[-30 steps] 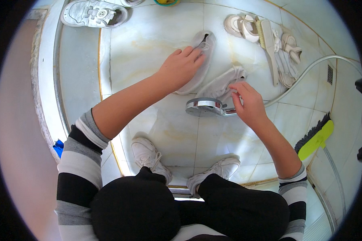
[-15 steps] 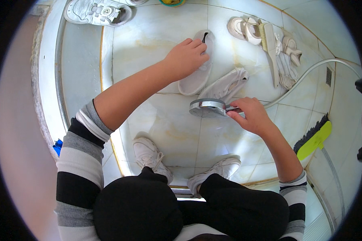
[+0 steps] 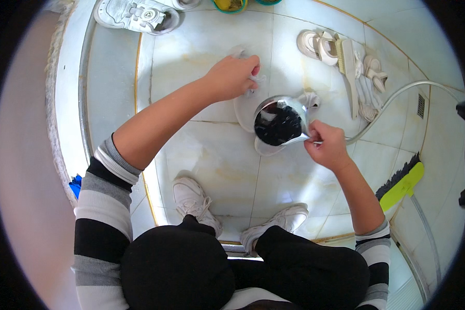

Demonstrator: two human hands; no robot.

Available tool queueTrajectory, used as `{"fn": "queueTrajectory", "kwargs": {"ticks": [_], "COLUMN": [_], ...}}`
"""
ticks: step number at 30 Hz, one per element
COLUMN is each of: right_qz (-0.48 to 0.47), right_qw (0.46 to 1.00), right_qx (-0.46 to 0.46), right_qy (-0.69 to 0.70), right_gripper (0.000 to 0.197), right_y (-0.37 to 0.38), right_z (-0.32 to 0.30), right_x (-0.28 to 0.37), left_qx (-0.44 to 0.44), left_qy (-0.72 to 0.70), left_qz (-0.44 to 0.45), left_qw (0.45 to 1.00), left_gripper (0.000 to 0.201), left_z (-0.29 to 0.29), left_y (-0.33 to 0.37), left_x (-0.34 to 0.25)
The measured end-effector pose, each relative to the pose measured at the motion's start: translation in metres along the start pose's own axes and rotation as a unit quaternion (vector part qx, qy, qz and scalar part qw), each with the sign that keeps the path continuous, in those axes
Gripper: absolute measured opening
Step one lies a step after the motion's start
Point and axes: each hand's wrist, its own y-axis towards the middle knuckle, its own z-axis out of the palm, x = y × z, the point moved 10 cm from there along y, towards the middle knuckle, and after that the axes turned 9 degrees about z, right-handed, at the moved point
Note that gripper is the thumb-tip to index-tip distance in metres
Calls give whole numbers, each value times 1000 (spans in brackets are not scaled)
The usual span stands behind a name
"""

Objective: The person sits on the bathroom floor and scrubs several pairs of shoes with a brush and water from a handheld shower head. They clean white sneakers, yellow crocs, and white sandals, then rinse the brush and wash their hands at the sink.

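My left hand (image 3: pixel 233 77) is closed at the opening of a white shoe (image 3: pixel 244 114), its pale toe end showing below the fingers. Whitish, see-through bits stick out around the fingers; I cannot make out what they are. My right hand (image 3: pixel 326 144) grips the handle of a chrome shower head (image 3: pixel 279 124), its round, dark, mirror-like side facing up. A second white shoe (image 3: pixel 266 149) lies beneath, mostly hidden by the shower head. From behind my right hand the hose (image 3: pixel 385 106) curves to the right wall.
Pale sandals (image 3: pixel 315 45), a scrub brush (image 3: pixel 349 72) and more light footwear (image 3: pixel 373 77) lie at the far right. White sneakers (image 3: pixel 139 15) stand far left, near a teal bowl (image 3: pixel 230 5). A green broom head (image 3: pixel 403 186) leans at right. My white shoes (image 3: pixel 192 199) are on the tiles.
The shower head has swung over and risen, turning its dark side up above the second shoe. My left hand has turned the first shoe and pulled its far end leftward.
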Motion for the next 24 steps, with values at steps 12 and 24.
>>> {"fn": "queueTrajectory", "kwargs": {"ticks": [12, 24], "right_qz": [97, -10], "right_qw": [994, 998], "right_qx": [-34, -2], "right_qy": [-24, -63], "right_gripper": [24, 18], "right_y": [4, -5], "right_z": [-16, 10], "right_x": [-34, 16], "left_qx": [-151, -25], "left_qy": [-397, 253], "left_qz": [-162, 291], "left_qw": [891, 922], "left_gripper": [32, 25], "left_z": [44, 3], "left_y": [-56, -5], "left_x": [28, -24]}}
